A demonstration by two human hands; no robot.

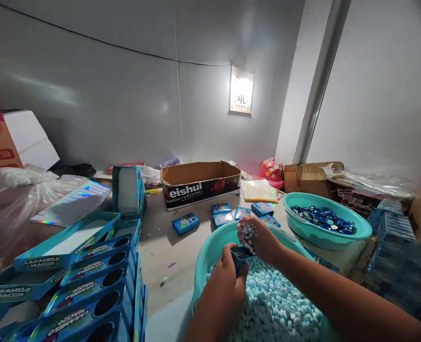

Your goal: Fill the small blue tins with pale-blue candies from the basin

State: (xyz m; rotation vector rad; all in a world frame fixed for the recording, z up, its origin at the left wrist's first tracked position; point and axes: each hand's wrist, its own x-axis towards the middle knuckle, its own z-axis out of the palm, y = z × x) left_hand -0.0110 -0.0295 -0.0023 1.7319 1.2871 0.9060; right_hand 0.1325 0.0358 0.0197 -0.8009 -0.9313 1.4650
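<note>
Candies (277,304), small white and pale blue pieces, fill the near teal basin (210,251) at the front edge of the desk (160,251). Over the heap, the left hand (228,275) has its grip closed round a small blue container (239,256), held just above the pile. The right hand (258,240) is cupped with its grip closed on a handful of candies, right above the container's mouth. A second teal basin (360,232) to the right holds dark blue caps (324,219). Behind stands an open cardboard box (199,183); what is in it cannot be seen. Small blue boxes (185,223) lie flat between that box and the near basin. Stacked blue display trays (89,280) crowd the left side. Grey walls close the corner, with a lit sign (241,90) on them. A bare strip of desk runs between the trays and the near basin.
</note>
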